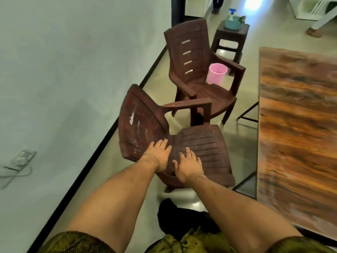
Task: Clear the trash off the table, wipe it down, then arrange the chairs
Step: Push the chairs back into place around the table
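Observation:
A brown plastic armchair (198,141) stands just in front of me, turned towards the wooden table (297,128) on the right. My left hand (159,154) lies over the near armrest where the seat meets the backrest, fingers spread and fairly straight. My right hand (187,166) rests flat on the near side of the seat, fingers extended. A second brown armchair (198,70) stands farther along, also beside the table. The tabletop is bare where I see it.
A pink bucket (218,73) sits on the floor behind the far chair. A brown stool (230,38) carries a teal tub with a spray bottle (232,22). The white wall (73,70) runs close on the left. A person's feet show at top right.

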A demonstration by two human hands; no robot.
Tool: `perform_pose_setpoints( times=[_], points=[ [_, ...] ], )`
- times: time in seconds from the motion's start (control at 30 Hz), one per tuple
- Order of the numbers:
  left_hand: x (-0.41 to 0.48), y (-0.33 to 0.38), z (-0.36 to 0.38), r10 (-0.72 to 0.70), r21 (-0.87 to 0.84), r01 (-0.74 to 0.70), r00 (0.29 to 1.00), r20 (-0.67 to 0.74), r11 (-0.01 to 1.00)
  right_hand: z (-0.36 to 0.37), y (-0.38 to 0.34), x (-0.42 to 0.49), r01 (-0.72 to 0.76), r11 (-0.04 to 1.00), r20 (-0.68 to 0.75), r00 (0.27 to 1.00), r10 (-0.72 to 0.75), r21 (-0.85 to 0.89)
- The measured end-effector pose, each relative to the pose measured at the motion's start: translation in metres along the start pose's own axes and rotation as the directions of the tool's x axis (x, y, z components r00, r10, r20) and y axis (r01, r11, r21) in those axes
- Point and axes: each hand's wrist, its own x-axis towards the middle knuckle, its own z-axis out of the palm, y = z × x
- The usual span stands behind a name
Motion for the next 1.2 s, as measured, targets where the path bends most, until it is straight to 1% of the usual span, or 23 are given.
perform_pose_setpoints(
  times=[0.17,0.3,0.37,0.43,0.6,0.7,0.77,0.83,0.9,0.93,1.0,1.1,1.13,1.2],
  points=[
    [0.022,-0.075,-0.028,-0.025,0.049,0.025,1.0,0.003,0.998,0.004,-0.058,0.058,0.015,0.999,-0.007,1.0,-0.014,0.051],
    [0.036,-0.12,-0.046,-0.005,0.034,0.004,0.999,0.042,0.999,-0.003,-0.095,0.093,-0.038,0.994,-0.006,0.999,0.039,0.099],
    [0.044,-0.134,-0.049,0.031,0.045,-0.034,0.998,0.06,0.998,-0.006,-0.105,0.105,-0.049,0.992,-0.015,0.999,0.051,0.113],
    [0.056,-0.15,-0.05,0.09,0.101,-0.095,0.994,0.057,0.99,-0.006,-0.116,0.119,-0.071,0.988,-0.02,0.997,0.075,0.139],
    [0.083,-0.18,-0.059,0.235,0.214,-0.251,0.967,0.095,0.944,0.0,-0.132,0.145,-0.193,0.951,0.03,0.981,0.191,0.242],
    [0.095,-0.196,-0.069,0.315,0.226,-0.33,0.944,0.102,0.917,0.009,-0.145,0.16,-0.293,0.892,0.032,0.953,0.301,0.343],
    [0.101,-0.204,-0.075,0.364,0.199,-0.378,0.925,0.106,0.904,0.009,-0.157,0.169,-0.359,0.8,0.036,0.919,0.391,0.481],
    [0.103,-0.21,-0.077,0.426,0.177,-0.437,0.899,0.1,0.882,0.006,-0.174,0.173,-0.397,0.669,0.022,0.869,0.494,0.629],
    [0.102,-0.218,-0.078,0.492,0.177,-0.501,0.865,0.098,0.847,0.006,-0.195,0.171,-0.407,0.576,-0.007,0.812,0.583,0.709],
    [0.101,-0.22,-0.078,0.512,0.191,-0.519,0.855,0.088,0.833,0.007,-0.203,0.167,-0.402,0.556,-0.025,0.794,0.607,0.728],
    [0.097,-0.23,-0.075,0.551,0.249,-0.551,0.831,0.077,0.796,0.013,-0.222,0.157,-0.409,0.551,-0.048,0.77,0.636,0.728],
    [0.098,-0.244,-0.074,0.61,0.319,-0.595,0.79,0.064,0.738,0.014,-0.244,0.142,-0.438,0.597,-0.1,0.745,0.659,0.672],
    [0.099,-0.25,-0.071,0.636,0.34,-0.614,0.769,0.056,0.712,0.013,-0.252,0.135,-0.448,0.619,-0.118,0.742,0.66,0.645],
    [0.1,-0.26,-0.069,0.675,0.371,-0.64,0.737,0.045,0.673,0.012,-0.264,0.122,-0.466,0.671,-0.127,0.76,0.637,0.577]
  ],
)
